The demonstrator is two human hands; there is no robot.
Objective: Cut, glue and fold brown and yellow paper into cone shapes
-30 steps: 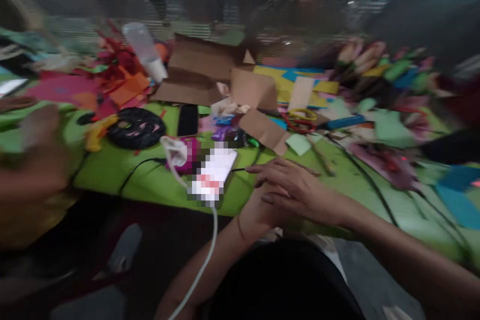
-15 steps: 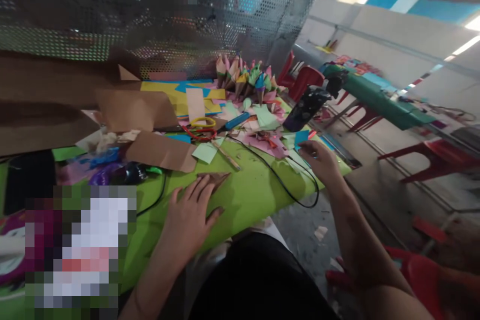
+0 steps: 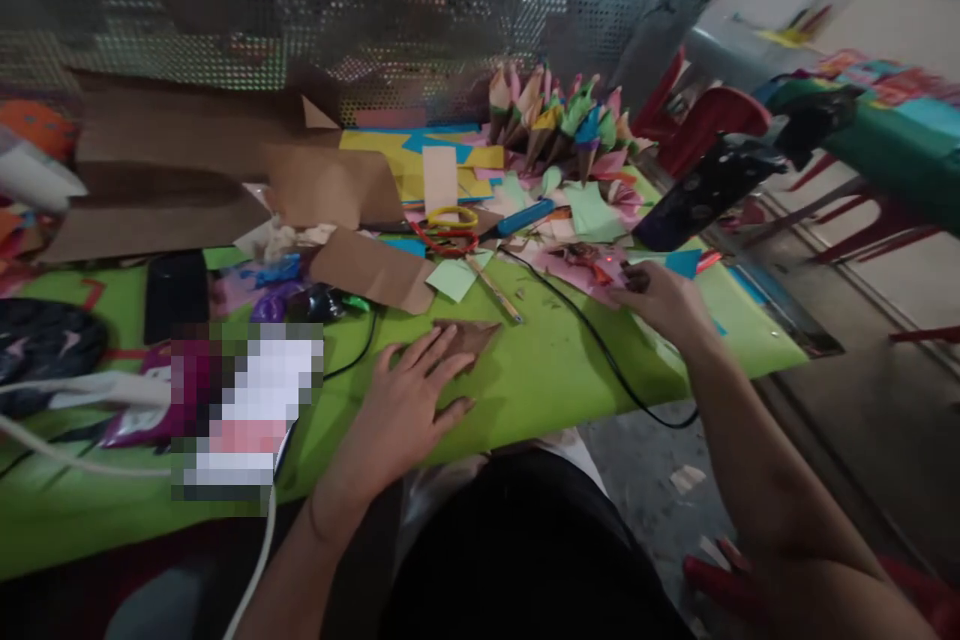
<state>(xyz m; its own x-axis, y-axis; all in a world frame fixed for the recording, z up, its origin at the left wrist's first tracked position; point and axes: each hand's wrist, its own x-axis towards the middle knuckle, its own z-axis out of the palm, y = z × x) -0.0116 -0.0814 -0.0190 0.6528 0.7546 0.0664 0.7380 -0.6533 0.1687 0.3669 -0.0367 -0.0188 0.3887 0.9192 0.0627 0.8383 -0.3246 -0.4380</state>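
Observation:
My left hand (image 3: 412, 400) lies with its fingers spread, the fingertips resting on a folded piece of brown paper (image 3: 474, 342) on the green tabletop. Over to the right, my right hand (image 3: 667, 305) reaches in at the edge of a pink paper (image 3: 574, 270) strewn with dark and red scraps. Its fingers are bent but apart, and nothing shows between them. A small red light glows beside its fingertips. A blue paper piece (image 3: 684, 263) lies just beyond that hand. Between the hands are a pen (image 3: 495, 290) and a black cable (image 3: 592, 330).
Scissors (image 3: 450, 230), a blue cutter (image 3: 525, 218) and brown paper sheets (image 3: 375, 270) lie farther back. Behind them stand several paper cones (image 3: 555, 120). A dark bottle (image 3: 705, 190) leans at the right. A blurred-out phone (image 3: 251, 410) with a white cable is at the left.
My right hand has moved left over the table, to the pink paper. My left hand stays on the brown paper. The view has turned left, so more of the table's left side shows.

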